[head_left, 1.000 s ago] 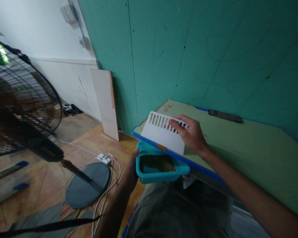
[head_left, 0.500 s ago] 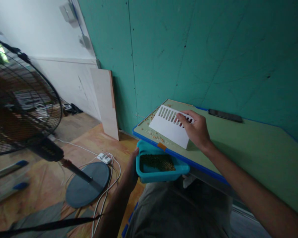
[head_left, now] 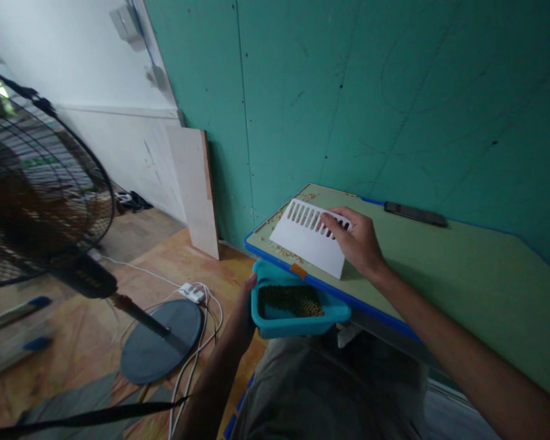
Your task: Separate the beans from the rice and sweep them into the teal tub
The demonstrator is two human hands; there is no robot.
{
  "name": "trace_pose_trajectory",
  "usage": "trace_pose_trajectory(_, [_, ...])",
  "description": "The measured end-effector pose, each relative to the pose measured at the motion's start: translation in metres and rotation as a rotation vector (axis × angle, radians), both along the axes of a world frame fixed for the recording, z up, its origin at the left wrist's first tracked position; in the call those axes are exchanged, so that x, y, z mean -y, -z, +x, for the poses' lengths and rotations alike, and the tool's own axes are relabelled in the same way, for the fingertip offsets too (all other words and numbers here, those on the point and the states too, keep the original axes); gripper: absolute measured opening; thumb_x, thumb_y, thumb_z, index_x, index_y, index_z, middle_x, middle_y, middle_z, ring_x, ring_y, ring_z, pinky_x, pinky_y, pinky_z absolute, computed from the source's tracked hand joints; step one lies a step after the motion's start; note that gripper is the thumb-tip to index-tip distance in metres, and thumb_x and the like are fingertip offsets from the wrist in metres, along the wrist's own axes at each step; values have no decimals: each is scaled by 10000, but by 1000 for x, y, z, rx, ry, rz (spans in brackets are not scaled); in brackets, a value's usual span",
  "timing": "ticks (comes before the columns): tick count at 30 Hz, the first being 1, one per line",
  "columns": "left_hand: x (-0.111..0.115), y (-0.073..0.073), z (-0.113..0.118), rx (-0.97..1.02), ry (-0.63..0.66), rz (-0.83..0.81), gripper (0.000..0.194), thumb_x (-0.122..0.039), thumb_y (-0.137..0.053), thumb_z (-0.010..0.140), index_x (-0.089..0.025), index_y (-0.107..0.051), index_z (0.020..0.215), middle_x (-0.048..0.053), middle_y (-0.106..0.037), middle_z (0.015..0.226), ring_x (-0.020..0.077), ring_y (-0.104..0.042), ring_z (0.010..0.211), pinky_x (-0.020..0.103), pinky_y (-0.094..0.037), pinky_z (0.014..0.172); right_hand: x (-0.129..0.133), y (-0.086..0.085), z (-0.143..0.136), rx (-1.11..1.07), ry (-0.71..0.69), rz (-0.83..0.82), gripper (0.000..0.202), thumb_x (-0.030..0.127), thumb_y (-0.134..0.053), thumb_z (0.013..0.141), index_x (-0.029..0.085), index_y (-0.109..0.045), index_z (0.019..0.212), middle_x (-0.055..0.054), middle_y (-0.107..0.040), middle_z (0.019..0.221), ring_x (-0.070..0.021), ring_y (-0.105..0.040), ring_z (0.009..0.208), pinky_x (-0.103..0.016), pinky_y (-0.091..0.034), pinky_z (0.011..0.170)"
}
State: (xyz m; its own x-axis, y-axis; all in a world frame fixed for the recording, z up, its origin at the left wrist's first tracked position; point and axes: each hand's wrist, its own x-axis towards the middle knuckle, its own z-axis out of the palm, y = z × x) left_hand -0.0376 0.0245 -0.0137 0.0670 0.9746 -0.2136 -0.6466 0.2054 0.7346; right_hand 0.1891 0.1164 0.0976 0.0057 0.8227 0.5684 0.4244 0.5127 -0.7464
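Observation:
My right hand (head_left: 355, 241) grips a white slotted plastic scraper (head_left: 302, 244) by its slotted upper side, the lower edge resting on the pale green tabletop (head_left: 440, 275). Small light-coloured grains (head_left: 286, 253) lie scattered around the scraper, along the table's left corner. Below the table's blue edge, my left hand (head_left: 247, 302) holds a turquoise plastic tray (head_left: 288, 328) by its left end. Dark green and tan grains (head_left: 297, 301) cover part of the tray's bottom. The tray's back rim tucks under the table edge.
A black stand fan (head_left: 41, 201) stands at the left on a round grey base (head_left: 162, 339). White cables run from a power strip (head_left: 192, 293) across the floor. A dark flat phone-like object (head_left: 415, 214) lies at the table's back edge, against the green wall (head_left: 348, 91).
My right hand has drawn the scraper slightly left and toward the table's near edge. The tray and my left hand stay in place.

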Motion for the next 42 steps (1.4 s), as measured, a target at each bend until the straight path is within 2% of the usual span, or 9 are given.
trace_pose_trajectory(9, [-1,2,0,-26,-12,11,417,-536,-669,882,-166,-780,1039,64,-841,989,312,-725,1128,402,-470,1081,1,2,-3,-40,-51,-21,352,517,-681,882,175,-739,939,-46,-740,797,-170,-654,682,-290,-474,599])
trace_pose_trajectory(24, [-3,3,0,1,-8,42,476,-518,-684,876,-163,-748,1187,74,-837,1023,319,-733,1106,408,-475,1065,6,-1,-5,-23,-93,-20,354,528,-679,882,189,-746,960,-44,-743,811,-177,-655,678,-296,-491,609])
trace_pose_trajectory(42, [-4,3,0,15,18,19,501,-542,-680,869,-162,-755,1187,87,-832,1053,329,-724,1133,429,-471,1085,9,-2,-6,-13,-109,-11,360,538,-673,886,195,-748,965,-46,-749,816,-182,-663,683,-303,-505,613])
